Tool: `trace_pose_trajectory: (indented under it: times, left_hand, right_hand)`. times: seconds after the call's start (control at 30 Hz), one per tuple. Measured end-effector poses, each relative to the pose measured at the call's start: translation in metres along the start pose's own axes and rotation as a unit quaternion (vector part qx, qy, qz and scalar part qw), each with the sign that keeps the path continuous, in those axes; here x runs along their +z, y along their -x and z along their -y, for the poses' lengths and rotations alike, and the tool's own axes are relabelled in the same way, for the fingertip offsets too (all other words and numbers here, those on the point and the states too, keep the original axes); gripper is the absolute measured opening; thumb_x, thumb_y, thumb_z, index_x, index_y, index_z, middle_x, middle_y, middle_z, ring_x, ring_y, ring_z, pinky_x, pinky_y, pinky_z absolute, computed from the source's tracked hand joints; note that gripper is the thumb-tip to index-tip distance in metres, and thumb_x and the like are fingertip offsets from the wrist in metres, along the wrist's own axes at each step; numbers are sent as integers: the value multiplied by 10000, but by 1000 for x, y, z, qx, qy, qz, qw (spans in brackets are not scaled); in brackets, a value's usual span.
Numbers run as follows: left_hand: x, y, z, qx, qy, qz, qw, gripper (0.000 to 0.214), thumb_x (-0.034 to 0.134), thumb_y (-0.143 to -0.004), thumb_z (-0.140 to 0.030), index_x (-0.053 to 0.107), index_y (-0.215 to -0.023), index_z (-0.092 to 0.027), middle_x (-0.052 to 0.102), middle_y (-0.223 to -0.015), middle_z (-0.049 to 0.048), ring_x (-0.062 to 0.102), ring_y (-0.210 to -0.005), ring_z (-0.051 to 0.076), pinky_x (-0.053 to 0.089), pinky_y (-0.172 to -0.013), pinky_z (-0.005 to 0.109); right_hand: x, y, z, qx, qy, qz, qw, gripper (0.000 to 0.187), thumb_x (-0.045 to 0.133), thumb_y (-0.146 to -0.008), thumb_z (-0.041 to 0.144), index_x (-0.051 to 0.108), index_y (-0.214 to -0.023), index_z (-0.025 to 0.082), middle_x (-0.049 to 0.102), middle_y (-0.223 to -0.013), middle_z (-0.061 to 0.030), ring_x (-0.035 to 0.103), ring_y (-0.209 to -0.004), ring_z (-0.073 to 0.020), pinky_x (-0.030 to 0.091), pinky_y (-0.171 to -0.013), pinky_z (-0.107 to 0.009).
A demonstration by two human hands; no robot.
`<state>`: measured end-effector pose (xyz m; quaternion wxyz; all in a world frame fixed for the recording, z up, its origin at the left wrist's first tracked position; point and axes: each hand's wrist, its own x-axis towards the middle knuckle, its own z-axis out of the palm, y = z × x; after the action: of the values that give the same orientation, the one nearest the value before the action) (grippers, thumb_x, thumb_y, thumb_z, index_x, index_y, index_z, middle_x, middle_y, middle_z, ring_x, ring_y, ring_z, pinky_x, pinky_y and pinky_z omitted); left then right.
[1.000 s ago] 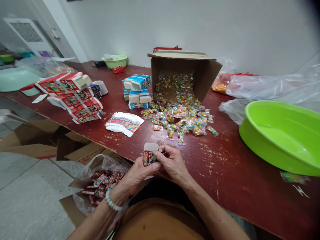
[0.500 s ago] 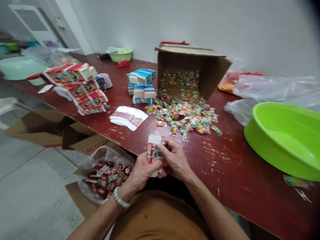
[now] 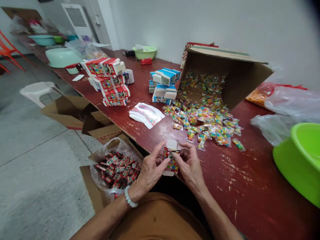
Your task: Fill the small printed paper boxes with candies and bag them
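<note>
Between my two hands, just over the table's front edge, is a small printed candy box [image 3: 171, 161] with white flaps sticking out at its top and bottom. My left hand [image 3: 153, 168] grips its left side, thumb on the printed face. On the other side my right hand [image 3: 190, 165] holds it, also with the thumb on the front. Beyond the hands lies a fanned stack of flat box blanks [image 3: 147, 115]. To the right of that spreads a heap of small clear candy packets [image 3: 207, 121], spilling from a tipped carton [image 3: 246, 78].
Bundled red boxes [image 3: 113, 83] and blue boxes [image 3: 165, 83] are stacked on the red table [image 3: 240, 180]. A green basin [image 3: 295, 156] stands at right. Below the left edge, a plastic-lined carton holds filled small boxes [image 3: 121, 170]. A white stool [image 3: 40, 91] is farther left.
The view has swung left, so the table things appear farther right. My hands have shifted to both sides of the box, which now looks wider and more opened out.
</note>
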<state>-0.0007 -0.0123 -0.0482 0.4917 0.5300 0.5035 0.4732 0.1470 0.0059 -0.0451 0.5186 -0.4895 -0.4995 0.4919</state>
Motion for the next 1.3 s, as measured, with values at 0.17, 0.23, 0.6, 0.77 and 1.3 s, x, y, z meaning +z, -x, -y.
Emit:
trace_pose_trajectory:
  times: [0.17,0.23,0.6,0.77,1.3]
  left_hand:
    - [-1,-2,-3,-36,65,16,997,510,643,-817,-263,541,-1310,-191,673,-983,44,629,-790,139,515,-708,240]
    - [0,-2,-6,-55,123,35,990,411,675,-771,-229,615,-1171,-157,673,-946,47,617,-801,143,501,-726,239]
    - [4,12,-12,-53,37,61,996,181,538,-845,-279,658,-913,-161,593,-748,5,517,-683,122,416,-657,237]
    - [9,13,-1,-83,207,34,974,495,656,-812,-323,479,-1260,-208,601,-824,2,550,-681,109,437,-652,229]
    - [9,11,8,-208,238,148,937,725,315,-836,-764,585,-1124,-156,551,-561,-19,491,-367,93,404,-364,186]
  right_hand:
    - [4,3,-2,11,-16,12,1000,327,681,-814,375,572,-1081,221,664,-840,-9,615,-731,-157,504,-661,-269]
    - [0,6,-3,30,-17,18,999,340,693,-808,397,606,-1082,216,681,-917,-29,629,-790,-169,514,-691,-276]
    - [-31,14,3,258,-75,91,959,270,823,-685,370,678,-820,186,716,-776,-54,678,-651,-206,566,-618,-331]
    - [-23,10,6,208,-74,24,975,509,885,-580,282,682,-1046,248,716,-874,-48,687,-675,-189,574,-579,-286]
    - [-10,2,20,142,64,139,978,313,831,-628,456,740,-768,192,685,-698,-56,610,-551,-174,536,-506,-282]
